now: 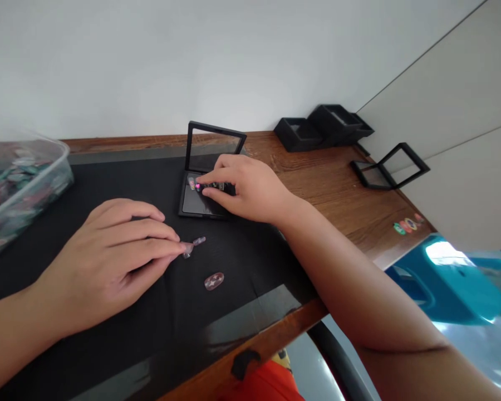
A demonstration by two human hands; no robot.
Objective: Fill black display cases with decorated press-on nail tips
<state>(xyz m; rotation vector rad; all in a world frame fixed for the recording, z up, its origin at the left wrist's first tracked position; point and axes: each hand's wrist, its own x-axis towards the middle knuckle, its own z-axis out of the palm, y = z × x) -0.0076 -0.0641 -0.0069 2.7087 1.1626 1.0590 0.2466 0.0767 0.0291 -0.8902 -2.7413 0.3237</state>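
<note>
My left hand (pixel 117 253) rests low over the black mat, fingers together, with their tips closed on a clear press-on nail (pixel 187 249). Just beyond it lies a small narrow press-on nail (pixel 199 241). Nearer the table edge is a larger pinkish press-on nail with white star shapes (pixel 214 281). My right hand (pixel 250 186) reaches over an open black display case (pixel 198 207), whose framed lid stands upright behind. Thumb and index finger pinch at a nail with a bright pink spot (pixel 198 187). Decorated nails (pixel 191 182) sit in a row there, partly hidden by my fingers.
On the left stands a clear plastic tub (pixel 62 161) full of small packets. Stacked black boxes (pixel 317 128) are by the wall. Another open black case (pixel 376 172) and several colourful flower-like pieces (pixel 407 225) lie at the right. A blue plastic stool-like object (pixel 455 284) stands beside the table.
</note>
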